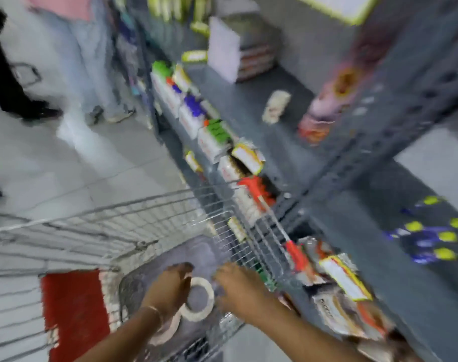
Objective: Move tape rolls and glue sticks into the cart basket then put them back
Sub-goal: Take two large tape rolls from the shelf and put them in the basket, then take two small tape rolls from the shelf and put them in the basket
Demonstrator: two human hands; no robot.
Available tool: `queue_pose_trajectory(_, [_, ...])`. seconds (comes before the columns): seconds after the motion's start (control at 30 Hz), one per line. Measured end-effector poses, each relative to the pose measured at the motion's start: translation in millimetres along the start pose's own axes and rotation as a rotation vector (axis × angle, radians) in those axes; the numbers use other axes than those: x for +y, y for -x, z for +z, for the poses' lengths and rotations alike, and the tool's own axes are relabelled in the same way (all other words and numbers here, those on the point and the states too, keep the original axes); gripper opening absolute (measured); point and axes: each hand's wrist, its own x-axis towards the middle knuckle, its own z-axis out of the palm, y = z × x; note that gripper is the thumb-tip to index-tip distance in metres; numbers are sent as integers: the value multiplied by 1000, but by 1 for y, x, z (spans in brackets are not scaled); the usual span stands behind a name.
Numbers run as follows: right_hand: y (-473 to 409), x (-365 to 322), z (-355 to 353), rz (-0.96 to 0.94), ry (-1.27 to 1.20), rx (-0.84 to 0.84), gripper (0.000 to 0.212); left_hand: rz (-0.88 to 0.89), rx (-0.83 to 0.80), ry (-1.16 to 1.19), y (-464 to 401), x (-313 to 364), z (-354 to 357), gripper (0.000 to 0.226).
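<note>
The whole view is motion-blurred. Inside the wire cart basket [133,220] my left hand [167,291] grips a white tape roll [200,300] by its near rim, low over a grey cloth on the basket floor. A second pale roll [167,333] shows below my left wrist. Just right of the tape roll, my right hand [238,288] hovers with its fingers spread and nothing visible in them. Blue sticks with yellow caps [431,239] lie on the grey shelf to the right.
A grey metal shelf [287,142] runs along the cart's right side, its front edge lined with boxed and packaged stationery [214,137]. A red panel [73,309] sits in the cart at left. Two people's legs [92,74] stand in the aisle at upper left.
</note>
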Motion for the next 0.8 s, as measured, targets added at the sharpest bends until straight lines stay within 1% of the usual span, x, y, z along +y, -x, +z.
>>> queue_pose_trajectory(0.07, [44,13,-22,41,-96,121,28,167,111,9,3,40,-12,26])
queue_pose_trajectory(0.13, [100,31,-46,101,-131,267,31,313,140,-4,7,96,-15,29])
queue_pose_trajectory(0.2, [150,47,-63,155,-103,380,33,420,170,-10,14,151,-12,29])
queue_pose_trajectory(0.27, [206,69,-72,259,-114,490,37,637,168,-58,25,213,2,28])
queue_pose_trajectory(0.3, [232,80,-73,316,-134,539,39,727,141,-54,34,241,11,28])
queue_pose_trajectory(0.47, [358,135,-53,613,-275,720,36,967,45,-52,89,368,80,39])
queue_pose_trajectory(0.53, [402,153,-36,743,-326,776,37,999,-19,-66,113,406,111,38])
queue_pose_trajectory(0.63, [454,177,-10,961,-428,750,34,991,-109,-104,142,451,152,29])
queue_pose_trajectory(0.7, [480,193,6,1019,-512,760,30,982,-147,-148,155,476,177,22])
queue_pose_trajectory(0.8, [499,215,27,1090,-615,785,23,887,-153,-186,161,502,199,12])
